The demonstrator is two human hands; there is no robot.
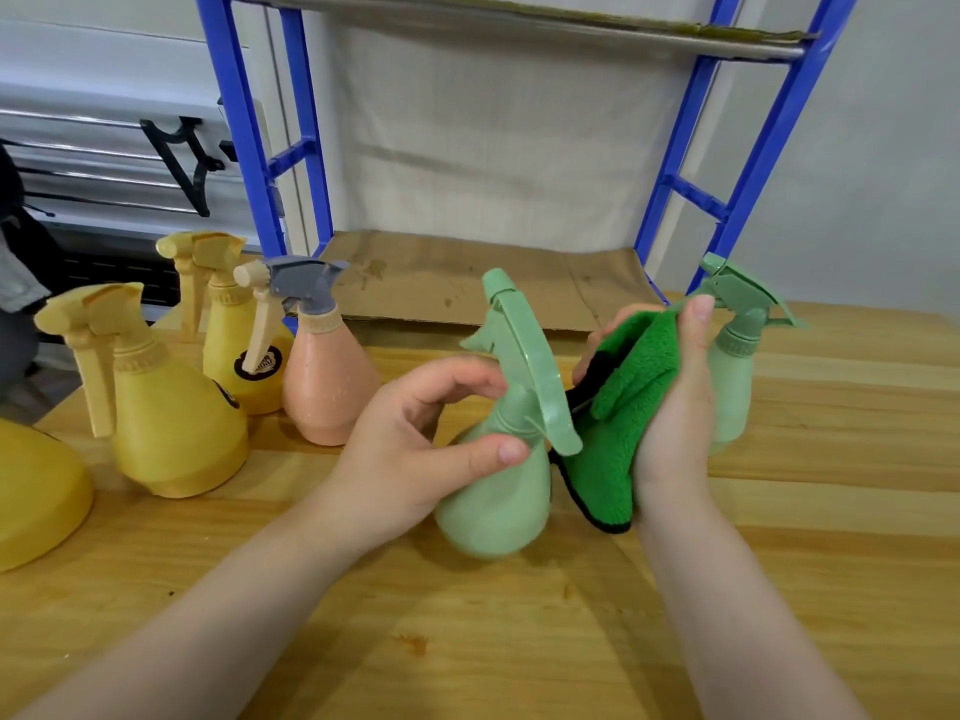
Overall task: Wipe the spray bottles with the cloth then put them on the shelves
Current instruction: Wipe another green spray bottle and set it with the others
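My left hand (415, 449) grips a pale green spray bottle (498, 501) by its neck, tilted above the wooden table (467, 641). My right hand (670, 407) holds a folded green cloth (623, 397) against the right side of the bottle's trigger head. A second pale green spray bottle (732, 376) stands behind my right hand, partly hidden. To the left stand a pink bottle with a grey head (327, 387) and two yellow bottles (171, 423) (234, 345).
A blue metal shelf frame (244, 132) stands at the table's far edge, its lower shelf lined with brown cardboard (467, 278). Part of another yellow bottle (36, 491) lies at the left edge. A person's dark sleeve shows at far left.
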